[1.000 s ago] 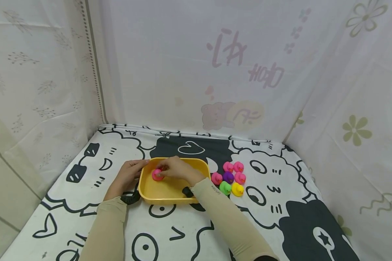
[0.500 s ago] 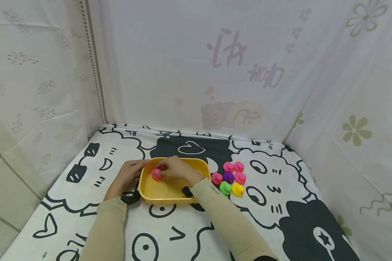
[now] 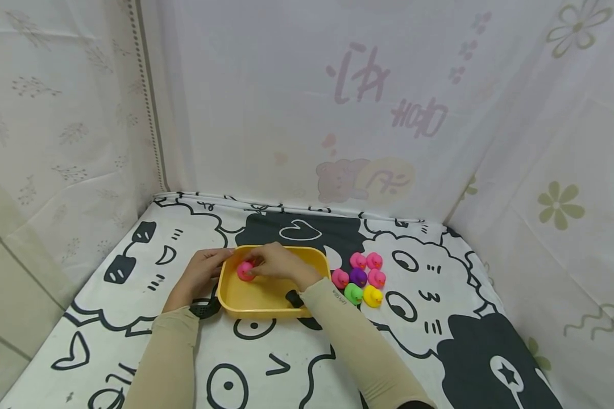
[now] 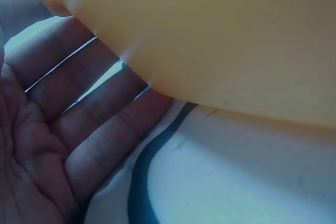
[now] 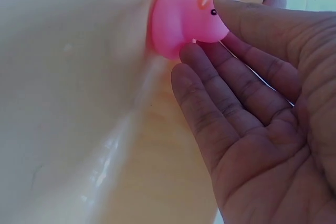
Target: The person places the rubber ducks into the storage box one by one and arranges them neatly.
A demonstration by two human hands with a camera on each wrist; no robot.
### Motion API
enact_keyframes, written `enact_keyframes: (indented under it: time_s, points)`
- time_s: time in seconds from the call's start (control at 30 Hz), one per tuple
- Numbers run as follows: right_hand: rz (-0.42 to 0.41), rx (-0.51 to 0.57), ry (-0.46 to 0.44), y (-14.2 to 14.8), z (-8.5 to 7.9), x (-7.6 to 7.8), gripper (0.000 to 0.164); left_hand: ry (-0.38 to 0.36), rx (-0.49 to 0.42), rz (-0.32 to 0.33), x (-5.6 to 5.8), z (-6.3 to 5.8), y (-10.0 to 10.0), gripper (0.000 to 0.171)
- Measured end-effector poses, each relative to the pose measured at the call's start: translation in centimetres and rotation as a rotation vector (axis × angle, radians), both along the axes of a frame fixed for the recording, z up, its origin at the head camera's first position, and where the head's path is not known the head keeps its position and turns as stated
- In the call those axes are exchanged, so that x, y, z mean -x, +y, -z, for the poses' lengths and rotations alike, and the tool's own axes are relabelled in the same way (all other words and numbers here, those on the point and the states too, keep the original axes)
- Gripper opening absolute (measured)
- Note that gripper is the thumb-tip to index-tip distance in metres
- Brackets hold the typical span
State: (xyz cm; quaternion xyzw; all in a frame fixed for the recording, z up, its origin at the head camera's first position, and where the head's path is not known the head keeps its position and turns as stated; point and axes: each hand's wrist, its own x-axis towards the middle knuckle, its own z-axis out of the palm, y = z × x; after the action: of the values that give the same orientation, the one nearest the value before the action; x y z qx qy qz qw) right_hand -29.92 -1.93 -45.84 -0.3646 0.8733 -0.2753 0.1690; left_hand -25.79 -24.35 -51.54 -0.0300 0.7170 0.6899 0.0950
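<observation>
A pink rubber duck (image 3: pixel 245 271) is inside the yellow tray (image 3: pixel 256 314), near its left end. My right hand (image 3: pixel 276 263) reaches over the tray and pinches this duck by the head, thumb on one side and fingers on the other. In the right wrist view, the duck (image 5: pixel 173 22) lies tipped with its base against the tray wall. My left hand (image 3: pixel 202 274) rests at the tray's left side. Seen from the left wrist, its straight fingers (image 4: pixel 100 103) touch the outside of the tray wall (image 4: pixel 220 40).
Right of the tray stands a close group of rubber ducks: several pink ones, a purple duck (image 3: pixel 358 277), a green duck (image 3: pixel 353 293) and a yellow duck (image 3: pixel 372 296). A black-and-white printed cloth (image 3: pixel 266 369) covers the table. Pale printed curtains (image 3: pixel 266 113) enclose the back and sides.
</observation>
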Motion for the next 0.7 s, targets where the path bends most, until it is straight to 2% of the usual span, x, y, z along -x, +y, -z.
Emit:
enact_keyframes:
  time_s: [0.23,0.27,0.37,0.7]
  points:
    - [-0.018,0.041,0.023,0.4,-0.3,0.2,0.037,0.017,-0.005,0.009,-0.2,0.0,0.0,0.062]
    - [-0.015,0.043,0.025,0.5,-0.4,0.2,0.037,0.017,-0.007,0.012,-0.4,-0.4,0.1,0.061]
    - [-0.005,0.054,0.032,1.0,-0.8,0.2,0.037,0.016,-0.006,0.011,-0.4,-0.4,0.1,0.060]
    - [-0.010,0.085,0.045,3.7,-2.4,0.2,0.041,-0.011,0.019,-0.003,0.1,-0.1,0.0,0.061]
